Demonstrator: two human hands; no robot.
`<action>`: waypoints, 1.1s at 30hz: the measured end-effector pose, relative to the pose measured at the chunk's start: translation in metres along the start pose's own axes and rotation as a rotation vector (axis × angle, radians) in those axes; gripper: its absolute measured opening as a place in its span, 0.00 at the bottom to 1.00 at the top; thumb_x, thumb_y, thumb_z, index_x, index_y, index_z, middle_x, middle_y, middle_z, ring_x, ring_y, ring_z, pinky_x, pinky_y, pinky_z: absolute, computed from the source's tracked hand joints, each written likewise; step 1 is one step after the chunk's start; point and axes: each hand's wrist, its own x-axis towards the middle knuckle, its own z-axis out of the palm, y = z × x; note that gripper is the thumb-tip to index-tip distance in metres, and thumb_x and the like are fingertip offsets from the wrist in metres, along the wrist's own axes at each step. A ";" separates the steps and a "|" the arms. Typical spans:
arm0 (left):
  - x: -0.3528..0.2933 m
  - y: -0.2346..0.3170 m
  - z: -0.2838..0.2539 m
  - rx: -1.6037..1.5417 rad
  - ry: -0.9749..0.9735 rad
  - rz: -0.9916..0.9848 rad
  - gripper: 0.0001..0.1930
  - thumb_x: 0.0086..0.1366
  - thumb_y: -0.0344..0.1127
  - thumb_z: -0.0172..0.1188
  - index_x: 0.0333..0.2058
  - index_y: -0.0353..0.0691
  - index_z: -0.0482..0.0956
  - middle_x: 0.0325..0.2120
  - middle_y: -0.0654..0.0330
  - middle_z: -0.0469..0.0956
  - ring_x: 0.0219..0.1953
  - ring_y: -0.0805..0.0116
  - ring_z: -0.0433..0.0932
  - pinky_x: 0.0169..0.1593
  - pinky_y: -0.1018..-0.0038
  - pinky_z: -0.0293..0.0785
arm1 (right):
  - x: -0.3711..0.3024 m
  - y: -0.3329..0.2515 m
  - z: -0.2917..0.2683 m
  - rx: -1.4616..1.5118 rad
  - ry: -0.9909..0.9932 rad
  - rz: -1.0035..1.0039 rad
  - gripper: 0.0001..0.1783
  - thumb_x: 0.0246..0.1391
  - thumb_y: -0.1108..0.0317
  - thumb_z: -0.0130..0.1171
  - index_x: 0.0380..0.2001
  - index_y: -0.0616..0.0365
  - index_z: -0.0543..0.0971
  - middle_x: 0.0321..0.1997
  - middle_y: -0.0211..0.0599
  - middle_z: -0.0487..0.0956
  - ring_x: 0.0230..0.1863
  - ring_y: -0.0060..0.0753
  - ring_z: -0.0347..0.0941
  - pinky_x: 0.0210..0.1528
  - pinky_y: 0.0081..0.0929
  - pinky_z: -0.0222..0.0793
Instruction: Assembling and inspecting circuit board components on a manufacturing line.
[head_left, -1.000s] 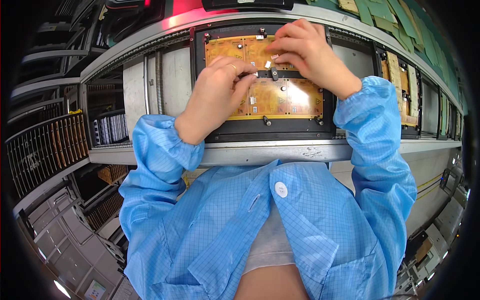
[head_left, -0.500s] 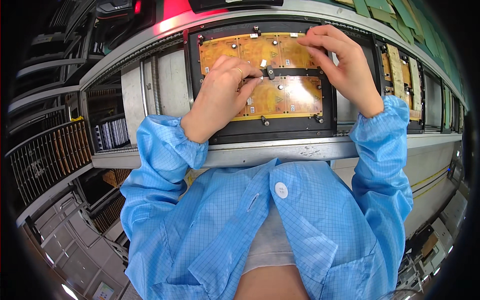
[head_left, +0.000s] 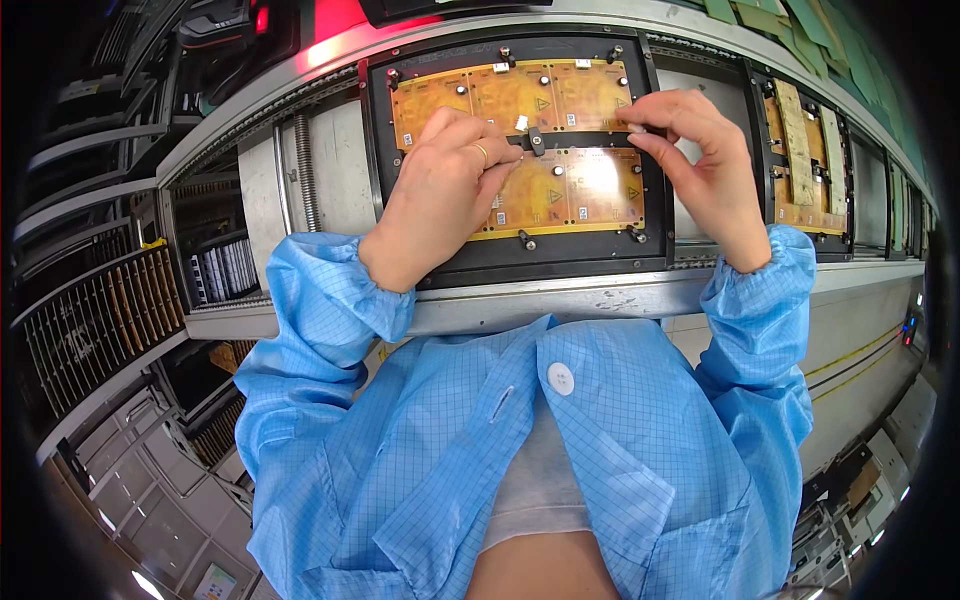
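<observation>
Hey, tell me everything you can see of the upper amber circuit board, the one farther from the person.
The upper amber circuit board is a flat panel, lying in a black frame, with three side-by-side sections. Each carries a small round component; two white connectors sit along its far edge, and a small white part lies askew toward the near edge. The left hand hides its near-left area. Fingertips of the right hand are at its right end; contact is unclear.
</observation>
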 end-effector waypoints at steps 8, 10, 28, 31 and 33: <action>0.030 -0.008 -0.010 -0.080 -0.069 -0.132 0.14 0.52 0.33 0.72 0.37 0.35 0.82 0.30 0.53 0.82 0.39 0.52 0.79 0.44 0.62 0.75 | -0.003 -0.010 0.020 -0.147 -0.109 -0.075 0.10 0.49 0.84 0.61 0.36 0.64 0.83 0.40 0.39 0.80 0.41 0.41 0.77 0.43 0.30 0.75; 0.039 -0.007 -0.009 -0.077 -0.049 -0.105 0.14 0.52 0.32 0.72 0.36 0.33 0.82 0.29 0.52 0.82 0.38 0.52 0.80 0.43 0.62 0.75 | 0.000 -0.009 0.023 -0.190 -0.088 -0.148 0.10 0.49 0.83 0.62 0.36 0.63 0.82 0.40 0.39 0.79 0.41 0.42 0.76 0.43 0.31 0.74; 0.009 -0.035 -0.056 -0.232 -0.169 -0.352 0.12 0.65 0.30 0.62 0.46 0.34 0.82 0.31 0.56 0.84 0.30 0.75 0.81 0.36 0.76 0.78 | 0.008 -0.010 0.029 -0.185 -0.043 -0.199 0.10 0.49 0.80 0.64 0.37 0.61 0.80 0.35 0.39 0.79 0.40 0.43 0.74 0.41 0.34 0.73; -0.001 -0.041 -0.060 -0.426 -0.114 -0.456 0.11 0.66 0.30 0.61 0.46 0.34 0.83 0.32 0.57 0.85 0.31 0.76 0.81 0.36 0.77 0.78 | 0.016 -0.030 0.027 -0.225 -0.026 -0.253 0.12 0.47 0.80 0.65 0.37 0.60 0.80 0.37 0.40 0.78 0.42 0.44 0.73 0.44 0.35 0.71; -0.003 -0.050 -0.059 -0.369 -0.021 -0.388 0.11 0.66 0.30 0.60 0.45 0.34 0.83 0.33 0.53 0.85 0.31 0.73 0.82 0.36 0.76 0.78 | 0.019 -0.043 0.035 -0.238 -0.054 -0.322 0.13 0.45 0.78 0.66 0.37 0.60 0.80 0.39 0.40 0.76 0.45 0.46 0.71 0.47 0.37 0.69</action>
